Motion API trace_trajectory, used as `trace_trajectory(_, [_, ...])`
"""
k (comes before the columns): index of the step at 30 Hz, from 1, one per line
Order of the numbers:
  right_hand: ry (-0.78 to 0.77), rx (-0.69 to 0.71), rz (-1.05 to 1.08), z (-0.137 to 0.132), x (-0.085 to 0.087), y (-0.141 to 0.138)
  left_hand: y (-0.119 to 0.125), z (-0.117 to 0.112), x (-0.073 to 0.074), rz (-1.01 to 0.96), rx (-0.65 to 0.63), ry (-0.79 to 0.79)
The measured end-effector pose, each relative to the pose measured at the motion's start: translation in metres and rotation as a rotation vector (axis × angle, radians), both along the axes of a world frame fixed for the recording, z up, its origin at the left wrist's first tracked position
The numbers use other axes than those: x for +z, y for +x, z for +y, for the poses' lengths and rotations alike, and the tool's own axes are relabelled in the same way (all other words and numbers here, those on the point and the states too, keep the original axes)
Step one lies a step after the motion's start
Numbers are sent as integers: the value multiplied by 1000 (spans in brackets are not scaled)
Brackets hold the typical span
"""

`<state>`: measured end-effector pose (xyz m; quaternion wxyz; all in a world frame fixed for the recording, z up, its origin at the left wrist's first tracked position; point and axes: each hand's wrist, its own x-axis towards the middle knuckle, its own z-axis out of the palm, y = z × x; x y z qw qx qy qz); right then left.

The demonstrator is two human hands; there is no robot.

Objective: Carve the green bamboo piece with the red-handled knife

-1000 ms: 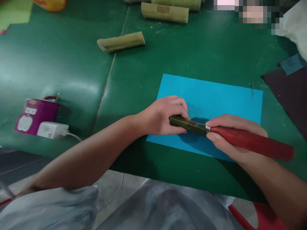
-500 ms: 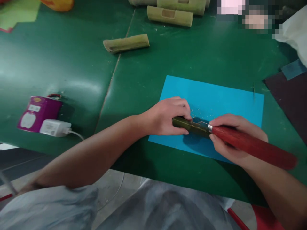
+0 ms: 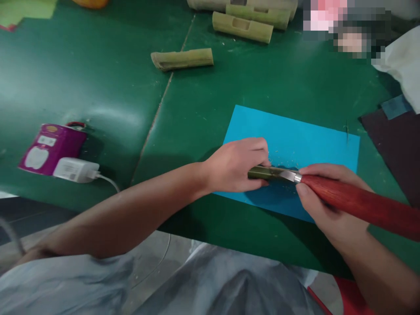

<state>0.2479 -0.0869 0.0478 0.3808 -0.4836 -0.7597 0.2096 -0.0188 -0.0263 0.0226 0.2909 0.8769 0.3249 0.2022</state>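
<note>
My left hand [image 3: 241, 164] is closed around a short green bamboo piece [image 3: 259, 173], pinching it between thumb and fingers above a blue sheet of paper [image 3: 288, 131]. In my right hand [image 3: 334, 197] is a carving knife [image 3: 357, 197] with a thick red wooden handle and a short metal blade. Its blade lies against the bamboo, pointing left toward my left hand. The right end of the bamboo is partly hidden behind the blade and fingers. Small pale shavings are scattered on the paper.
Cut bamboo lengths [image 3: 243, 27] lie at the back, with a single bamboo piece [image 3: 183, 59] nearer. On the left are a purple box [image 3: 54, 148] and a white charger [image 3: 76, 169] with a cable. Dark sheets [image 3: 390, 148] lie at right on the green table [image 3: 114, 87].
The knife has turned so its blade face shows, and its handle reaches farther right. The bamboo piece has rolled or tilted in my left hand. The whole view has shifted slightly.
</note>
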Motion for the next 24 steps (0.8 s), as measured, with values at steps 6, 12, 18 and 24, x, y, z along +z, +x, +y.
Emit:
trace_trajectory(6, [-4,-45,86,3,-7,-3,3,-4,1,58,25,86])
trace_trajectory(12, [42,37,27,9,-10,-3,4,-4,0,65,36,55])
trace_trajectory(18, [26,18,40,8,-4,-14,4,-4,-1,35,37,57])
trace_trajectory(24, [64,37,-19,10,-1,-14,4,-3,0,53,34,29])
